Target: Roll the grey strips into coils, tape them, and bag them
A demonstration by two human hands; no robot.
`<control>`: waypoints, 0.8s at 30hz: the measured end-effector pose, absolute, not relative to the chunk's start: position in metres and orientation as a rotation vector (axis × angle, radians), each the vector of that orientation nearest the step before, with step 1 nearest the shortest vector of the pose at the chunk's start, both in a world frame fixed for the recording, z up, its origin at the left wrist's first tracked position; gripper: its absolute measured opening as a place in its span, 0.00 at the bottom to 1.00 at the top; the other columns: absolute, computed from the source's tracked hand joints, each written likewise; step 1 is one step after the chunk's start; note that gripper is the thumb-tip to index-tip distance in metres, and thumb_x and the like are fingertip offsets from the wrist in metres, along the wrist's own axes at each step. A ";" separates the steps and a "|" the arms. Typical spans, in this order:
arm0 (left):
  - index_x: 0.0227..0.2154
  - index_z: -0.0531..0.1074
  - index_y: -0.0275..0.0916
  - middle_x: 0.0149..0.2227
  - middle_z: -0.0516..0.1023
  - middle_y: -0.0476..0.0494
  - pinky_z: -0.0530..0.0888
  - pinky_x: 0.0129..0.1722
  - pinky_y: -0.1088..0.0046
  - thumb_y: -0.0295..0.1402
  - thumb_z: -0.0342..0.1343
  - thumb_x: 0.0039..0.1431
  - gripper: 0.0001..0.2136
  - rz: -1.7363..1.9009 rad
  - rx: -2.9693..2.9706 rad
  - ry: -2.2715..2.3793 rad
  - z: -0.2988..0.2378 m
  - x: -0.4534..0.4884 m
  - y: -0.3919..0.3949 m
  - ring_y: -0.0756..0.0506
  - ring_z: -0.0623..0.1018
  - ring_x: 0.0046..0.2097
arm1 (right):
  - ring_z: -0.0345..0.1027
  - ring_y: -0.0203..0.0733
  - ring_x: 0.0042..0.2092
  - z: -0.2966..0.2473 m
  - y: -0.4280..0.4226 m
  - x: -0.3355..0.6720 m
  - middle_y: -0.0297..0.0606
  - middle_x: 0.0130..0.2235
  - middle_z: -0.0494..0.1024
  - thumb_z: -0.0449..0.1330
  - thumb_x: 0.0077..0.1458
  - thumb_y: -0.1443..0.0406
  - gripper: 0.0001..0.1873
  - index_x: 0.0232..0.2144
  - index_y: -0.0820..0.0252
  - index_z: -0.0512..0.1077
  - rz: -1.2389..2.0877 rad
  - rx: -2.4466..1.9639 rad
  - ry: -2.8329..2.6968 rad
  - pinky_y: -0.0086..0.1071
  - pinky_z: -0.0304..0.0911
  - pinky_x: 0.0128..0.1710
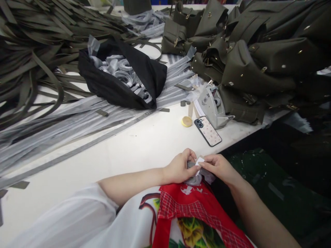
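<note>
Close to my apron, my left hand (178, 168) is closed around a coiled strap wrapped in clear plastic (194, 179). Fingertips of my right hand (219, 167) pinch a small white label (199, 164), which lies against the coil where both thumbs meet. Part of the coil is hidden behind my left fingers. Beyond my hands, a phone in a patterned case (209, 131) lies face down near the table edge. A yellow tape roll (186, 121) and a grey tape dispenser (213, 106) are just past it.
A black bag (108, 89) holds several plastic-wrapped coils (125, 74). Long dark straps (31, 62) pile up on the left, with plastic-sleeved strips (64, 117) across the white table (124, 144). Dark green handbags (248, 65) crowd the back right; the table's edge drops off at right.
</note>
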State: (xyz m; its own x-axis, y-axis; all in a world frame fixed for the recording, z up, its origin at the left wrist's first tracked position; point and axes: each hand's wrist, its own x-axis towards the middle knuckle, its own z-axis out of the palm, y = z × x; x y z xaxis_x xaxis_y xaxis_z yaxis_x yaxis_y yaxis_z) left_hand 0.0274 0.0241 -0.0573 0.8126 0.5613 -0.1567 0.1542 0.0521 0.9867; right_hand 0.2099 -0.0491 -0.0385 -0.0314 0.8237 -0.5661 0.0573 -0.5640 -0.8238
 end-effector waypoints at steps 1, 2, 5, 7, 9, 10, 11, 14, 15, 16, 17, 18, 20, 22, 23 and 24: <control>0.38 0.61 0.39 0.29 0.75 0.49 0.67 0.30 0.75 0.38 0.56 0.57 0.12 0.329 1.514 0.591 -0.058 0.027 0.023 0.51 0.72 0.28 | 0.69 0.39 0.29 -0.038 -0.048 0.210 0.35 0.25 0.78 0.67 0.47 0.54 0.16 0.25 0.63 0.77 1.687 -1.651 -0.909 0.30 0.63 0.30; 0.38 0.61 0.39 0.30 0.75 0.49 0.67 0.31 0.75 0.39 0.56 0.57 0.13 0.322 1.520 0.587 -0.058 0.027 0.022 0.51 0.72 0.28 | 0.70 0.38 0.28 -0.038 -0.048 0.210 0.35 0.25 0.79 0.68 0.45 0.54 0.16 0.25 0.63 0.76 1.717 -1.646 -0.887 0.30 0.63 0.30; 0.38 0.61 0.39 0.31 0.75 0.49 0.68 0.32 0.74 0.40 0.57 0.57 0.13 0.293 1.550 0.581 -0.059 0.027 0.022 0.51 0.72 0.29 | 0.68 0.36 0.26 -0.038 -0.047 0.211 0.33 0.24 0.77 0.71 0.41 0.56 0.16 0.24 0.62 0.73 1.766 -1.630 -0.859 0.28 0.62 0.28; 0.38 0.62 0.39 0.30 0.75 0.49 0.67 0.32 0.74 0.41 0.56 0.57 0.13 0.257 1.562 0.582 -0.059 0.026 0.022 0.51 0.72 0.29 | 0.65 0.34 0.23 -0.039 -0.048 0.210 0.30 0.22 0.74 0.70 0.43 0.57 0.15 0.23 0.61 0.71 1.753 -1.652 -0.934 0.26 0.58 0.24; 0.38 0.63 0.39 0.30 0.75 0.49 0.67 0.31 0.74 0.41 0.58 0.55 0.14 0.216 1.587 0.588 -0.059 0.025 0.024 0.50 0.72 0.29 | 0.64 0.34 0.22 -0.038 -0.051 0.206 0.29 0.21 0.73 0.66 0.49 0.58 0.12 0.24 0.60 0.70 1.633 -1.744 -1.109 0.26 0.56 0.22; 0.38 0.64 0.39 0.29 0.74 0.49 0.66 0.30 0.74 0.41 0.59 0.52 0.16 0.182 1.607 0.598 -0.059 0.024 0.025 0.50 0.71 0.29 | 0.65 0.35 0.23 -0.037 -0.052 0.204 0.30 0.21 0.73 0.63 0.51 0.60 0.11 0.24 0.60 0.70 1.518 -1.816 -1.231 0.27 0.57 0.23; 0.37 0.65 0.38 0.29 0.74 0.49 0.66 0.29 0.74 0.41 0.61 0.49 0.17 0.125 1.610 0.603 -0.060 0.023 0.025 0.49 0.71 0.28 | 0.66 0.36 0.24 -0.036 -0.054 0.201 0.31 0.22 0.74 0.61 0.53 0.61 0.10 0.24 0.59 0.70 1.368 -1.894 -1.363 0.28 0.58 0.24; 0.33 0.67 0.37 0.25 0.73 0.49 0.64 0.24 0.74 0.42 0.61 0.45 0.16 -0.118 1.407 0.594 -0.067 0.024 0.030 0.50 0.69 0.24 | 0.70 0.39 0.28 -0.031 -0.060 0.193 0.33 0.25 0.76 0.57 0.57 0.65 0.10 0.24 0.58 0.71 0.875 -2.008 -1.747 0.30 0.61 0.29; 0.33 0.68 0.36 0.24 0.73 0.50 0.64 0.23 0.74 0.41 0.61 0.44 0.16 -0.152 1.286 0.603 -0.069 0.026 0.034 0.50 0.69 0.23 | 0.71 0.39 0.29 -0.031 -0.061 0.192 0.33 0.27 0.77 0.55 0.58 0.67 0.09 0.26 0.57 0.72 0.741 -1.979 -1.862 0.30 0.63 0.30; 0.33 0.69 0.36 0.23 0.73 0.50 0.64 0.22 0.74 0.39 0.62 0.41 0.16 -0.142 1.196 0.631 -0.071 0.029 0.039 0.51 0.68 0.22 | 0.73 0.40 0.32 -0.031 -0.061 0.192 0.35 0.30 0.79 0.54 0.58 0.68 0.08 0.31 0.56 0.74 0.607 -1.925 -1.964 0.31 0.65 0.33; 0.34 0.70 0.35 0.22 0.73 0.50 0.64 0.22 0.75 0.36 0.63 0.38 0.18 -0.103 1.123 0.657 -0.071 0.032 0.045 0.51 0.67 0.21 | 0.74 0.41 0.35 -0.032 -0.060 0.193 0.37 0.34 0.80 0.54 0.58 0.69 0.10 0.37 0.56 0.74 0.457 -1.856 -2.050 0.32 0.67 0.36; 0.34 0.71 0.33 0.22 0.73 0.50 0.64 0.23 0.76 0.34 0.64 0.36 0.19 -0.043 1.059 0.674 -0.069 0.036 0.051 0.52 0.67 0.21 | 0.75 0.42 0.37 -0.035 -0.058 0.195 0.39 0.38 0.81 0.53 0.57 0.70 0.13 0.43 0.57 0.73 0.302 -1.784 -2.117 0.32 0.69 0.38; 0.36 0.73 0.32 0.23 0.75 0.49 0.65 0.25 0.76 0.34 0.64 0.35 0.20 0.078 0.929 0.666 -0.065 0.043 0.064 0.52 0.68 0.23 | 0.76 0.44 0.41 -0.041 -0.051 0.199 0.43 0.43 0.81 0.54 0.56 0.71 0.20 0.51 0.60 0.69 0.009 -1.667 -2.183 0.33 0.71 0.43; 0.35 0.74 0.32 0.24 0.75 0.47 0.65 0.26 0.76 0.39 0.64 0.40 0.19 0.141 0.845 0.626 -0.060 0.050 0.074 0.52 0.69 0.23 | 0.77 0.44 0.41 -0.048 -0.043 0.204 0.43 0.43 0.82 0.54 0.55 0.71 0.20 0.51 0.61 0.69 -0.191 -1.568 -2.183 0.32 0.72 0.42; 0.33 0.75 0.32 0.23 0.74 0.47 0.64 0.25 0.76 0.42 0.64 0.41 0.19 0.153 0.839 0.619 -0.059 0.053 0.078 0.52 0.69 0.22 | 0.77 0.44 0.40 -0.051 -0.039 0.206 0.42 0.42 0.82 0.55 0.56 0.71 0.19 0.50 0.60 0.69 -0.229 -1.536 -2.171 0.31 0.73 0.42; 0.31 0.75 0.31 0.21 0.73 0.47 0.63 0.24 0.76 0.44 0.65 0.41 0.20 0.159 0.852 0.623 -0.060 0.055 0.081 0.53 0.68 0.21 | 0.78 0.43 0.40 -0.053 -0.036 0.209 0.41 0.41 0.82 0.56 0.56 0.70 0.18 0.49 0.59 0.70 -0.226 -1.505 -2.156 0.30 0.73 0.41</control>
